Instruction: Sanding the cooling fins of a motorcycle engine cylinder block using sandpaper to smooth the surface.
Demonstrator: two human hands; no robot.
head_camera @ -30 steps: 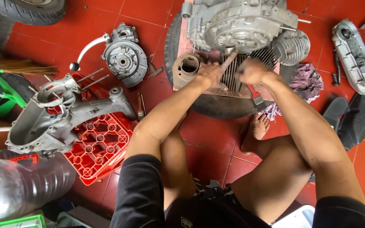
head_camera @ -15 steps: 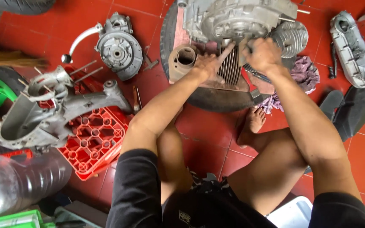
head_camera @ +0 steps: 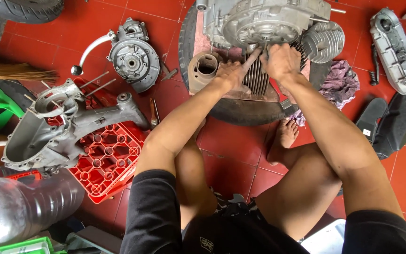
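Note:
A grey engine block (head_camera: pixel 264 23) with a finned cylinder (head_camera: pixel 325 42) rests on a black tyre (head_camera: pixel 240 110) lying flat on the red tile floor. My left hand (head_camera: pixel 233 73) lies on the dark finned part (head_camera: pixel 257 77) at the engine's near side, one finger stretched toward the casing. My right hand (head_camera: pixel 283 61) presses on the same finned part just right of it, fingers curled. A tan cylinder sleeve (head_camera: pixel 203 70) stands left of my left hand. Whether either hand holds a small tool is hidden.
A grey crankcase half (head_camera: pixel 57 127) lies on a red plastic crate (head_camera: pixel 109 160) at left. A round cover with a kick lever (head_camera: pixel 130 56) sits behind it. A side cover (head_camera: pixel 395 51), a purple rag (head_camera: pixel 339 82) and a black shoe (head_camera: pixel 370 120) lie at right.
My view has shifted, so the engine sits higher in frame. Both hands have stayed on the finned part, the right one moving slightly up toward the casing.

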